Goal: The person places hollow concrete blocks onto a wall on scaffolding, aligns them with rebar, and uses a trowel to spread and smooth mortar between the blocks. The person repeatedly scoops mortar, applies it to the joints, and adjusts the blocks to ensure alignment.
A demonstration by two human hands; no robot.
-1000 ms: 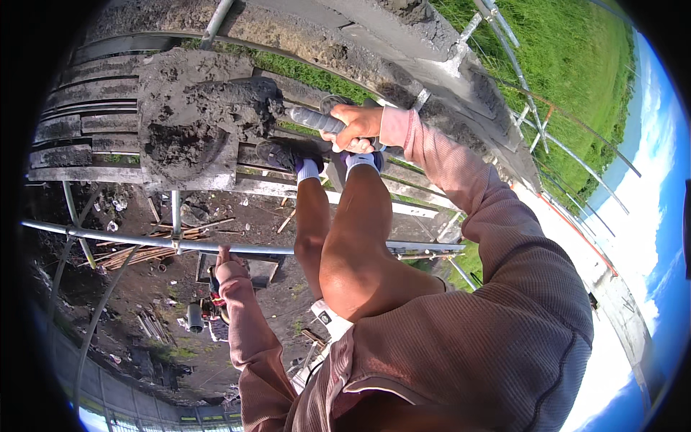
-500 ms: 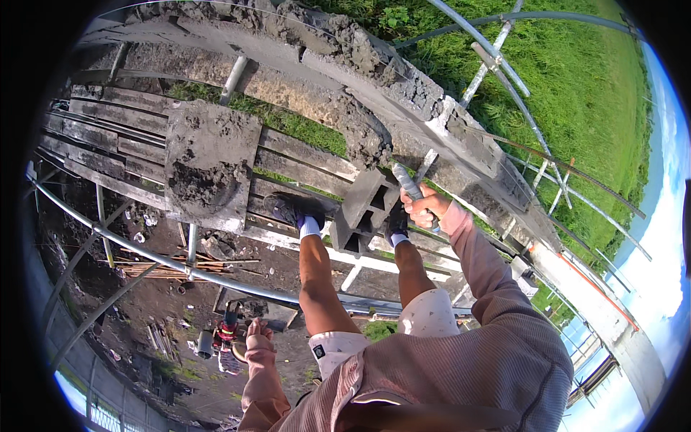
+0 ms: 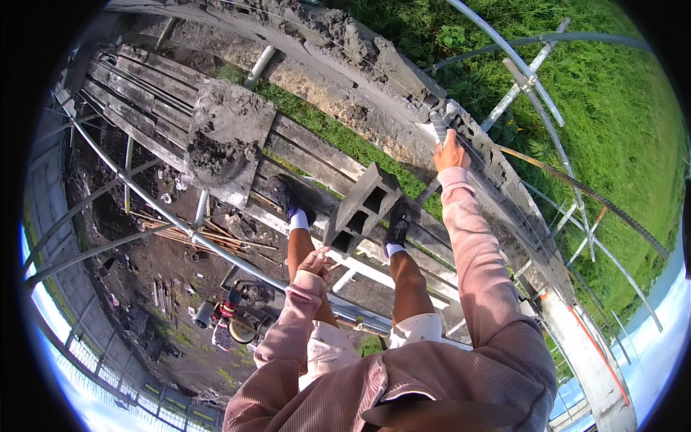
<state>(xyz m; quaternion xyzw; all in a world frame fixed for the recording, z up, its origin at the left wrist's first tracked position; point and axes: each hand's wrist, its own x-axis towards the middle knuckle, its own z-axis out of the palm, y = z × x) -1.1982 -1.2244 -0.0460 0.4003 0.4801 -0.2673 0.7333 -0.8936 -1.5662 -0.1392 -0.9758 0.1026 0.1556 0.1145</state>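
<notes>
A grey hollow concrete block (image 3: 363, 205) stands between my feet on the scaffold planks, its cavities showing. My right hand (image 3: 451, 153), arm stretched forward, is closed around the grey handle of a trowel (image 3: 438, 127) at the top of the block wall (image 3: 403, 119). The trowel's blade is hard to make out against the wall. My left hand (image 3: 315, 263) hovers close to the near end of the block, fingers loosely bent and apart, with nothing visible in it. Wet mortar (image 3: 353, 43) lies along the wall top to the left of the trowel.
A mortar board (image 3: 248, 115) with a heap of mortar (image 3: 219, 155) rests on the planks (image 3: 155, 104) at left. Metal scaffold pipes (image 3: 165, 212) run along the near side, above ground far below. A rusty rebar (image 3: 576, 183) juts from the wall at right. Another person (image 3: 228, 309) is below.
My right hand has carried the trowel forward onto the wall top; the mortar lump it bore no longer hangs near the block. My left hand has risen toward the block.
</notes>
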